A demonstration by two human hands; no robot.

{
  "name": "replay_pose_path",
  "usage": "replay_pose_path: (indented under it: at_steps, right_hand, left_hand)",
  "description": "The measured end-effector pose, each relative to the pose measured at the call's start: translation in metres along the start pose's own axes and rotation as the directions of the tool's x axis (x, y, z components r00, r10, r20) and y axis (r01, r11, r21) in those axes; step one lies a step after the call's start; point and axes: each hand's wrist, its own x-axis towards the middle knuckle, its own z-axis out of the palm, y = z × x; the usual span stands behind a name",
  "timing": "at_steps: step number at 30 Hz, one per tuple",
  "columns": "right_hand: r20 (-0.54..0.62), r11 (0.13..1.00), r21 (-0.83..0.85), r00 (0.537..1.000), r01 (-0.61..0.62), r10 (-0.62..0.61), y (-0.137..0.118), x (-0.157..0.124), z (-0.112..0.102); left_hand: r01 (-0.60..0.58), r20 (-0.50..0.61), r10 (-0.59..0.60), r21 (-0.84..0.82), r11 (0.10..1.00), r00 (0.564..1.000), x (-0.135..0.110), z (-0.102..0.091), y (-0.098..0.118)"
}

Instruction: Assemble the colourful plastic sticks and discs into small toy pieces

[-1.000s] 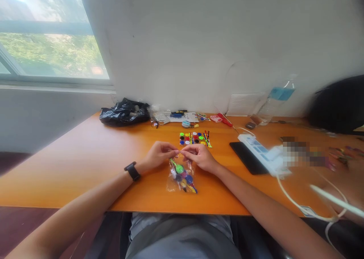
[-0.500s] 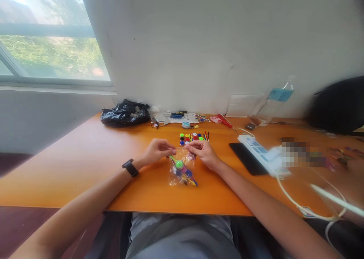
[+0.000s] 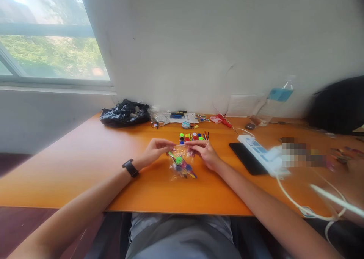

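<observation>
Between my hands is a clear plastic bag with several small coloured pieces in it, among them a round green piece. My left hand pinches the bag's upper left edge, and a dark watch sits on that wrist. At the upper right edge, my right hand is closed on the same bag. Just beyond my fingers, coloured round caps and thin sticks lie in rows on the table.
A black plastic bag stands at the table's back left. Tools and a tape measure lie by the wall. To the right are a black phone-like slab, a white power strip, a bottle and a blurred co-worker's hand.
The lower part of the bag has risen slightly, and the pieces inside have shifted. My right fingers have changed their hold along the top edge.
</observation>
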Motion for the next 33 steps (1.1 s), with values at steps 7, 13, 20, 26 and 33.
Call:
replay_pose_path:
  at_steps: [7,13,20,26,33]
  right_hand:
    - [0.066,0.999,-0.048,0.998,0.024,-0.021,-0.005,-0.003,-0.001]
    - [0.09,0.99,-0.132,0.995,0.044,-0.033,-0.002,-0.005,0.004]
    - [0.219,0.908,-0.397,0.975,0.133,-0.048,0.004,-0.007,0.008]
    - [0.227,0.878,-0.443,0.97,0.183,-0.088,-0.001,-0.009,0.01]
    - [0.177,0.931,-0.328,0.979,0.158,-0.103,0.008,-0.002,0.003]
  left_hand:
    - [0.031,-0.009,-0.031,0.023,0.999,0.999,-0.004,-0.001,-0.001]
    - [0.035,0.007,-0.035,-0.025,0.999,0.999,-0.006,0.008,-0.002]
    - [-0.025,0.059,0.021,0.072,0.997,0.998,-0.011,0.018,0.006]
    - [-0.023,0.098,0.007,0.16,0.987,0.995,-0.011,0.017,0.005]
    - [-0.004,0.098,-0.007,0.114,0.993,0.995,-0.003,0.009,-0.004]
